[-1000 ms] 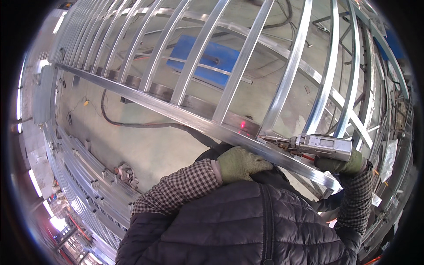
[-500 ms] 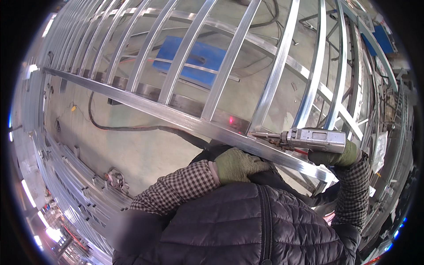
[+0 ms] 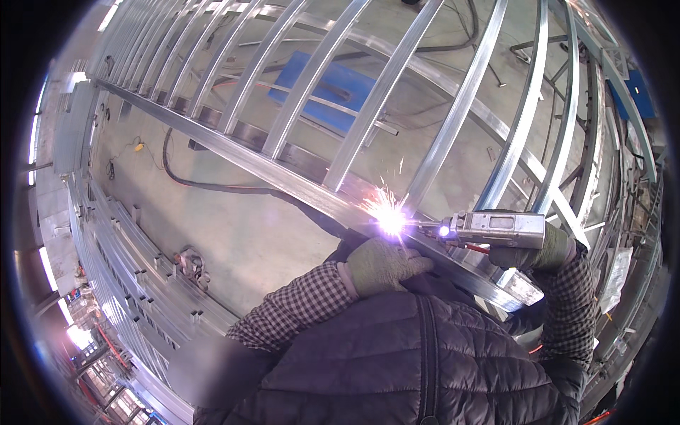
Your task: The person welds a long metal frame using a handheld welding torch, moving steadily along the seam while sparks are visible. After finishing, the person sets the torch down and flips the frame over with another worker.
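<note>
My right hand, in a green-grey glove, is closed round a silver handheld welding gun. The gun's tip points left at the joint between a slanting bar and the long metal rail. A bright white-violet glare with sparks covers that joint and hides the tip. My left hand, gloved alike, lies just on the near side of the rail, below the glare. Its fingers are bent and pressed together against something dark; what they hold, if anything, is hidden.
The barred metal frame stretches away to the far left. Under it a blue panel lies on the floor. A dark hose runs over the floor towards me. Stacked metal profiles stand at the left, more metal lengths at the right.
A red light spot near the gun tip has given way to a bright arc and sparks. The gun and right hand have shifted slightly left in view; the left hand stays nearly in place.
</note>
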Motion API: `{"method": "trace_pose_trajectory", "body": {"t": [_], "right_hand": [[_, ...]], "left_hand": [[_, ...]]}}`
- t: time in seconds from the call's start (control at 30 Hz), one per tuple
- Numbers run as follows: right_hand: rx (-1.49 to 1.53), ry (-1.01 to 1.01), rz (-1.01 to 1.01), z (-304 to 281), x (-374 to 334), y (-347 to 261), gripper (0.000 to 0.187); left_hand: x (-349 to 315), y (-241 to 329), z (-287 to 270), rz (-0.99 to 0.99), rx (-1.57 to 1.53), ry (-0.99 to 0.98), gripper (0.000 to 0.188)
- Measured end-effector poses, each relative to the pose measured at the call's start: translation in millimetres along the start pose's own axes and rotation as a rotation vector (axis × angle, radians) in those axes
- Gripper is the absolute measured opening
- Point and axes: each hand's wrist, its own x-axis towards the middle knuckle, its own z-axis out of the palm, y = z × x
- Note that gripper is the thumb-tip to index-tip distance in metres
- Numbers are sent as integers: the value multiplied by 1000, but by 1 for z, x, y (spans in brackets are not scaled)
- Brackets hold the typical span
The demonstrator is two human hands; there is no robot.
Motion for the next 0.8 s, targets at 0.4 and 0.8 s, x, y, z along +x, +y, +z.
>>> {"method": "trace_pose_trajectory", "body": {"t": [0.4,0.8], "right_hand": [[42,-101,81,-3,-5,15,36],[31,-33,24,-6,-2,7,40]], "left_hand": [[6,5,-10,-11,-46,113,38],[-1,-9,3,-14,-42,49,42]]}}
